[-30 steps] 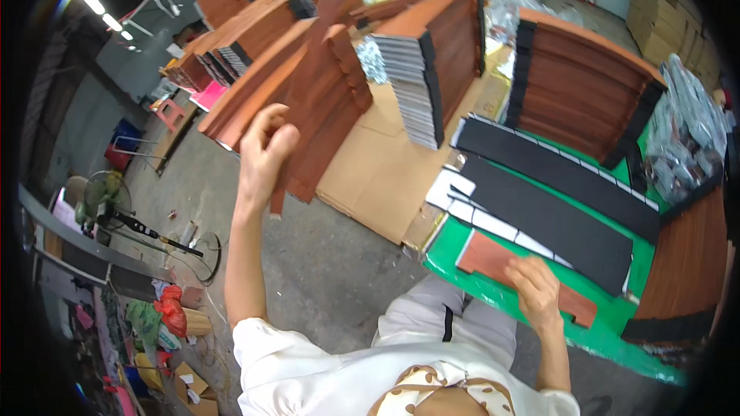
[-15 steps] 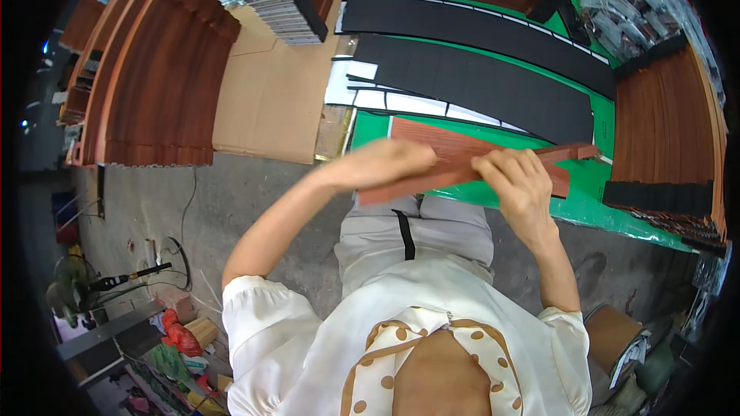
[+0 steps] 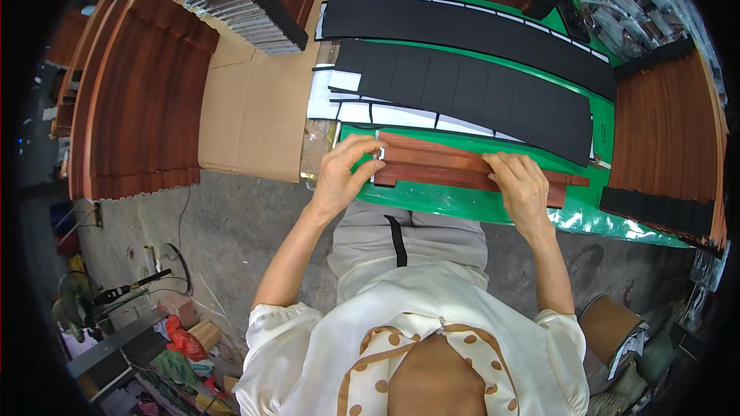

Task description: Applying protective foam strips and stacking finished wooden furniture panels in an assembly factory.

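A reddish-brown wood-grain profile strip point(image 3: 435, 158) is held level in front of me. It lies over or against a second wood-grain board point(image 3: 554, 196), whose right end shows below it; I cannot tell whether they touch all along. With thumb and forefinger, my left hand point(image 3: 343, 177) grips the strip's left end, where a small pale piece or edge shows. My right hand point(image 3: 522, 189) bends its fingers over the strip toward its right end. Just beyond are black ribbed sheets point(image 3: 470, 81) with white strips beneath.
Under the work is a green-covered table point(image 3: 455, 196). Stacked brown profiles stand at the right point(image 3: 671, 123) and the left point(image 3: 150, 100). Cardboard point(image 3: 250, 123) spreads beside the left stack. Plastic-wrapped bundles point(image 3: 628, 0) lie far right. A brown round container point(image 3: 609, 327) stands low right.
The strip, held slanting before, is now level over the board. My left hand has drawn back to its left end, while my right hand stays near its right part, slightly lower.
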{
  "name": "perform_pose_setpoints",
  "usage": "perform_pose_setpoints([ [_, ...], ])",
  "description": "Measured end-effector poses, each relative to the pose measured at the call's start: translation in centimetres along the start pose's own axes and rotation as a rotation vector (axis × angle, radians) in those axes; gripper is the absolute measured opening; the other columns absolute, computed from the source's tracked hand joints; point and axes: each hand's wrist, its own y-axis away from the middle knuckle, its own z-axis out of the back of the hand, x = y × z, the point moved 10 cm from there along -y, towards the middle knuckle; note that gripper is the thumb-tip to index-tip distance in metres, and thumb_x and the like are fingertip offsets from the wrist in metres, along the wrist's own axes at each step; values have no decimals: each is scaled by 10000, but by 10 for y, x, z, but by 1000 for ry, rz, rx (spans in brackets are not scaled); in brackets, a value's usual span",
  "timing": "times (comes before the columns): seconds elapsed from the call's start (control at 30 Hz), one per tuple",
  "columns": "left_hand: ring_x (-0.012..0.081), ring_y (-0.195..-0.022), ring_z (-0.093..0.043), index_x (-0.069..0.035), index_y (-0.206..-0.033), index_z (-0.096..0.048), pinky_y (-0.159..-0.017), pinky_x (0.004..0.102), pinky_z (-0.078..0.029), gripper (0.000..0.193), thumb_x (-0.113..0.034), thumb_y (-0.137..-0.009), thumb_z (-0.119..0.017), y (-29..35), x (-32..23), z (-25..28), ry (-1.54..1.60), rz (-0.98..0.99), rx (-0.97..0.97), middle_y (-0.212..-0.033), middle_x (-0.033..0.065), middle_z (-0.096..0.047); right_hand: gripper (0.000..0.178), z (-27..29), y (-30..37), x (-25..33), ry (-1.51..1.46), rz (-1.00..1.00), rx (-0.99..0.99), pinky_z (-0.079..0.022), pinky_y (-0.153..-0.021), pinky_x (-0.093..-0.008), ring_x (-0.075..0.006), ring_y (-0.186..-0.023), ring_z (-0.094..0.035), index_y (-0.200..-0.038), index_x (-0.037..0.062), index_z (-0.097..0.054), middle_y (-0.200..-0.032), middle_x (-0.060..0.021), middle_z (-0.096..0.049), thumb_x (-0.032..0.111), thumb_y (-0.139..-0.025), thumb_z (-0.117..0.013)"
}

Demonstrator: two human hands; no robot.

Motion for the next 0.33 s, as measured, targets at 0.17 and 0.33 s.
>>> perform_pose_setpoints([
  [0.17,251,-938,-607,3,-1043,-618,-812,321,-475,281,-16,-767,-670,0,-1,1,48,-27,14,-1023,128,-623,402,-3,0,2,-12,28,50,-454,-826,-409,-265,-932,-580,-1069,41,-612,-1014,-76,-620,33,-675,-693],
  [0.33,280,-1041,-584,9,-1137,-588,-897,333,-446,345,-61,-802,-634,-20,18,47,-121,8,-161,-1127,158,-602,576,19,-19,-4,-119,72,-19,-347,-1007,-508,-308,-1161,-476,-1225,73,-541,-1226,-131,-538,-11,-674,-686],
])
